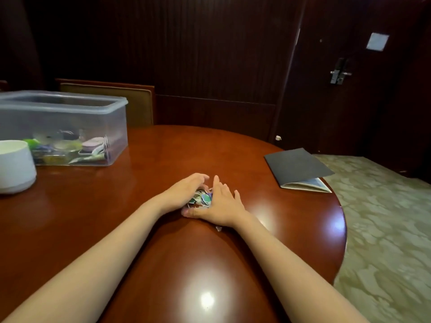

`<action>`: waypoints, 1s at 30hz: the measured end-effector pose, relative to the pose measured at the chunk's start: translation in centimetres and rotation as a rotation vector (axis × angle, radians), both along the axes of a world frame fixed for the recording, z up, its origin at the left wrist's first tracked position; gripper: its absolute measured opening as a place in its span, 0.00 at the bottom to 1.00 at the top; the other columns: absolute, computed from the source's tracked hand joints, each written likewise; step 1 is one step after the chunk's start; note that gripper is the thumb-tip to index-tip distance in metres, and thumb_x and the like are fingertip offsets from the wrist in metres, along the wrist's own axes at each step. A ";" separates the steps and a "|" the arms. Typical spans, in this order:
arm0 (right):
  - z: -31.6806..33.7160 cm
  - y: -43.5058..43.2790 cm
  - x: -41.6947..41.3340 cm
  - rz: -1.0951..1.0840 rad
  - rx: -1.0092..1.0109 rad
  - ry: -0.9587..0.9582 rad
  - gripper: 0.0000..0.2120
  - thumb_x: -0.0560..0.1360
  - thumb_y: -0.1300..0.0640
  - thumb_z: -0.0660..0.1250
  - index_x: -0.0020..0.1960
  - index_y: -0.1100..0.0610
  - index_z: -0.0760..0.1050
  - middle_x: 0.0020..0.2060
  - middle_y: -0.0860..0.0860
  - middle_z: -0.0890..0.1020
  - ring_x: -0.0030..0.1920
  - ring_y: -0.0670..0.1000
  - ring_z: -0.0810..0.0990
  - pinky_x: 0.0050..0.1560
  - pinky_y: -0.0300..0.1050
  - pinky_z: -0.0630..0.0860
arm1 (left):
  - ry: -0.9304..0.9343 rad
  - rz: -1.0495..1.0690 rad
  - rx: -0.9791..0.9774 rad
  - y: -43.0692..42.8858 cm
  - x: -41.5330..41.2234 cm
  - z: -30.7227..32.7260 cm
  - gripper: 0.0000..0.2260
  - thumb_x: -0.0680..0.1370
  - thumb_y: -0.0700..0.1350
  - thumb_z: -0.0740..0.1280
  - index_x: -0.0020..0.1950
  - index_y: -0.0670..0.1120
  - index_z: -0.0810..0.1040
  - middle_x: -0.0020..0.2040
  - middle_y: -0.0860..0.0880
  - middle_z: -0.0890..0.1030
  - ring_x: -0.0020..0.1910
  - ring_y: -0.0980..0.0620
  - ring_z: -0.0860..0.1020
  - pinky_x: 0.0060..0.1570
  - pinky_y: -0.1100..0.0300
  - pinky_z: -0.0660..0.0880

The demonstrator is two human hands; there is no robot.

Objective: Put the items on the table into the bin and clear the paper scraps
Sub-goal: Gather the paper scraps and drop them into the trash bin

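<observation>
Paper scraps [201, 198] are heaped mid-tabletop [163, 148], penned between both hands. Left hand [184, 192] cups the pile, its fingers curved over the far side. Right hand [222, 206] lies flat, fingers straight and slightly apart, walling the near side, probably to gather everything for one lift. A stray scrap [218, 228] sits by the right wrist. The bin [70, 108] stands well apart, far left.

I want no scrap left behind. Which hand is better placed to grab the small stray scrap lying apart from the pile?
Right. The small stray paper scrap lies beside the wrist of the right hand; the left hand curls over the colourful paper scrap pile, farther from it.
</observation>
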State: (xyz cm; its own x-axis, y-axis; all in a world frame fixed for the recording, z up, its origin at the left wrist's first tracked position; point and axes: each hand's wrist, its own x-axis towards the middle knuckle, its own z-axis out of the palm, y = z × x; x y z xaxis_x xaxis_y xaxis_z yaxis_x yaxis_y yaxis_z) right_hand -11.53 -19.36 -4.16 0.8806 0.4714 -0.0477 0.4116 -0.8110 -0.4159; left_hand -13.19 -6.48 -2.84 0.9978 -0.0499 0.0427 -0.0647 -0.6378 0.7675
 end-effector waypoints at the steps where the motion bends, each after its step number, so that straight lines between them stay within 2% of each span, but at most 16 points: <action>1: 0.0 0.3 0.3 -0.003 -0.001 -0.008 0.58 0.64 0.27 0.63 0.76 0.56 0.36 0.77 0.53 0.45 0.77 0.54 0.44 0.74 0.57 0.40 | 0.007 0.003 -0.073 -0.1 -0.1 0.1 0.18 0.84 0.49 0.46 0.71 0.49 0.65 0.66 0.47 0.73 0.60 0.53 0.73 0.59 0.62 0.69; 5: 0.0 1.4 0.7 0.017 0.034 -0.055 0.54 0.67 0.30 0.63 0.77 0.57 0.40 0.77 0.53 0.50 0.77 0.54 0.49 0.75 0.54 0.46 | 0.010 0.073 -0.293 -0.3 -0.3 0.3 0.17 0.83 0.49 0.47 0.70 0.50 0.66 0.65 0.46 0.74 0.56 0.52 0.75 0.50 0.64 0.73; 7: 0.1 1.8 0.7 0.031 0.062 -0.080 0.50 0.69 0.32 0.63 0.77 0.58 0.44 0.76 0.54 0.54 0.76 0.55 0.53 0.74 0.53 0.50 | -0.007 0.135 -0.400 0.0 -0.2 0.4 0.17 0.83 0.47 0.47 0.70 0.49 0.65 0.64 0.44 0.75 0.55 0.50 0.77 0.51 0.61 0.74; 11: 0.1 2.1 1.0 0.055 0.134 -0.125 0.45 0.70 0.35 0.65 0.75 0.58 0.53 0.72 0.54 0.65 0.70 0.55 0.65 0.68 0.50 0.64 | -0.095 0.277 -0.529 0.9 0.2 0.7 0.17 0.83 0.44 0.47 0.70 0.45 0.64 0.63 0.41 0.74 0.56 0.48 0.76 0.57 0.56 0.72; 14: 0.1 2.4 1.1 0.090 0.149 -0.119 0.46 0.69 0.35 0.67 0.76 0.56 0.52 0.74 0.53 0.61 0.73 0.54 0.61 0.72 0.51 0.61 | -0.094 0.384 -0.811 1.7 0.2 1.3 0.17 0.83 0.44 0.48 0.70 0.43 0.64 0.64 0.40 0.73 0.59 0.43 0.76 0.58 0.53 0.72; 17: 0.0 2.8 1.2 0.104 0.129 -0.152 0.45 0.67 0.33 0.66 0.76 0.52 0.54 0.74 0.51 0.62 0.73 0.54 0.61 0.72 0.52 0.60 | -0.091 0.486 -1.066 2.9 -0.1 2.0 0.18 0.83 0.43 0.48 0.71 0.42 0.64 0.65 0.39 0.72 0.63 0.40 0.74 0.61 0.50 0.71; 21: 0.0 3.5 1.5 0.090 0.135 -0.168 0.40 0.69 0.33 0.65 0.74 0.49 0.58 0.72 0.50 0.66 0.71 0.53 0.64 0.69 0.51 0.61 | 0.001 0.587 -1.010 3.9 -0.2 1.7 0.18 0.82 0.43 0.49 0.70 0.43 0.66 0.67 0.38 0.71 0.67 0.41 0.71 0.66 0.49 0.67; 24: 0.0 4.1 1.7 0.102 0.086 -0.197 0.33 0.72 0.35 0.63 0.71 0.50 0.64 0.69 0.52 0.68 0.68 0.54 0.65 0.66 0.50 0.62 | 0.115 0.575 -1.034 3.7 -0.3 1.4 0.18 0.81 0.42 0.50 0.70 0.41 0.65 0.68 0.35 0.69 0.67 0.39 0.70 0.62 0.49 0.70; 28: -0.1 4.3 1.9 0.133 0.169 -0.159 0.24 0.73 0.41 0.65 0.63 0.55 0.72 0.60 0.53 0.71 0.60 0.52 0.68 0.62 0.47 0.67 | 0.171 0.536 -1.017 3.0 -0.4 1.6 0.18 0.81 0.42 0.51 0.71 0.41 0.63 0.68 0.34 0.68 0.67 0.39 0.70 0.60 0.49 0.71; 30: -0.2 4.3 2.0 0.139 0.203 -0.150 0.20 0.74 0.44 0.66 0.59 0.56 0.73 0.53 0.52 0.71 0.54 0.51 0.69 0.55 0.44 0.69 | 0.173 0.525 -1.053 3.0 -0.4 1.6 0.19 0.81 0.41 0.50 0.71 0.41 0.63 0.68 0.34 0.68 0.66 0.38 0.71 0.60 0.49 0.71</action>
